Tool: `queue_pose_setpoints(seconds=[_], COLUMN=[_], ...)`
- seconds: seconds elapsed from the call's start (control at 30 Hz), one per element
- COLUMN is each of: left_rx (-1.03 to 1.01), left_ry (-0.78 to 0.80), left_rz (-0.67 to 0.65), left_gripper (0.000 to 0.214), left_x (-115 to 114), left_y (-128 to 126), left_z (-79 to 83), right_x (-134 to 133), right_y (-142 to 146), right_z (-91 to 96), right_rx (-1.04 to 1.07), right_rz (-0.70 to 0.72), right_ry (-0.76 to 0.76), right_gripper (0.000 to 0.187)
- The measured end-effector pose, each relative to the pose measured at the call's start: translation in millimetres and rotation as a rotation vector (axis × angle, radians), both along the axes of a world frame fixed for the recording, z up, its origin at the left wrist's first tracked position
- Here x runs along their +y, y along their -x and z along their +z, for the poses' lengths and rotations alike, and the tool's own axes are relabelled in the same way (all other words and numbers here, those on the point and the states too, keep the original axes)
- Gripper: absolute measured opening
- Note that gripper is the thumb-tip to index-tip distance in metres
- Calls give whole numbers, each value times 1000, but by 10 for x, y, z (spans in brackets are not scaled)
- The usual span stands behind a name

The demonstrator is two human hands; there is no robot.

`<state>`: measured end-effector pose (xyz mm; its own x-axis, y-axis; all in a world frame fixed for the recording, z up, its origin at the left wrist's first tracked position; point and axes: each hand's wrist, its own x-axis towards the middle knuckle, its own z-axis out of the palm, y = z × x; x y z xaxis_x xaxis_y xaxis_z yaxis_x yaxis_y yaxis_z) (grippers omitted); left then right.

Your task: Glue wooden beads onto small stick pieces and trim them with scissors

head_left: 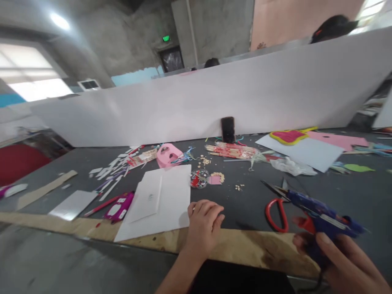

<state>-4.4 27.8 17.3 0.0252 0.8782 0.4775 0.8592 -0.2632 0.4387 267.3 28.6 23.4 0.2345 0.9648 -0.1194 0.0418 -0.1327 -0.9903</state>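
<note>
My right hand (pixel 339 261) is at the lower right, fingers wrapped round the handle of a blue glue gun (pixel 321 218) whose nozzle points left over the table. Red-handled scissors (pixel 276 208) lie on the grey table just left of the gun. My left hand (pixel 204 226) rests knuckles up at the table's front edge, fingers curled down loosely, touching the corner of a white sheet of paper (pixel 159 202). Nothing shows in that hand. A small clear dish of beads (pixel 199 178) sits a little beyond it.
A white partition (pixel 214 102) runs across the back with a dark phone (pixel 228 129) leaning on it. A pink mask (pixel 168 155), paper strips (pixel 110 171), sticks in wrap (pixel 231 151), pink and white sheets (pixel 306 153) and a magenta packet (pixel 119 207) lie scattered. Other people's heads show behind the partition.
</note>
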Motion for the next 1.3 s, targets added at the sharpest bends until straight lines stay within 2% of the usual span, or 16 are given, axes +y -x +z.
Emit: queue_pose_setpoints(seconds=[0.2,0.33,0.47,0.6,0.7,0.83,0.93,1.03,1.2,1.3], left_rx=[19,76,160,282,388,453,506,546,541,545], left_ry=[-1,25,68,120,157,197,278,332,325,327], left_rz=[-70,-103,-122,-120,-80,-95,-184,-259,-148,-66], left_gripper=[18,16,34,14,40,45,49,48,34,33], left_x=[47,118,243,380,481,671,921,1301,2027,2295], left_y=[-64,-112,-173,-179,-141,-183,-362,-593,-810,-853], left_z=[-18,11,97,184,190,155,162,199,170,71], right_x=[-2,-44,-71,-95,-110,-69,0,38,0,-22], right_y=[-225,-378,-441,-469,-471,-415,-349,-315,-323,-325], right_z=[89,18,-60,-95,-111,-137,-141,-159,-285,-331], right_rx=[-83,51,106,27,54,100,83,18,-179,-269], right_rz=[-9,-32,-64,-74,-78,-73,-125,-138,-96,-72], right_ry=[30,21,15,-10,-21,-35,-106,-146,-210,-256], right_gripper=[44,45,42,42,41,42,46,45,39,38])
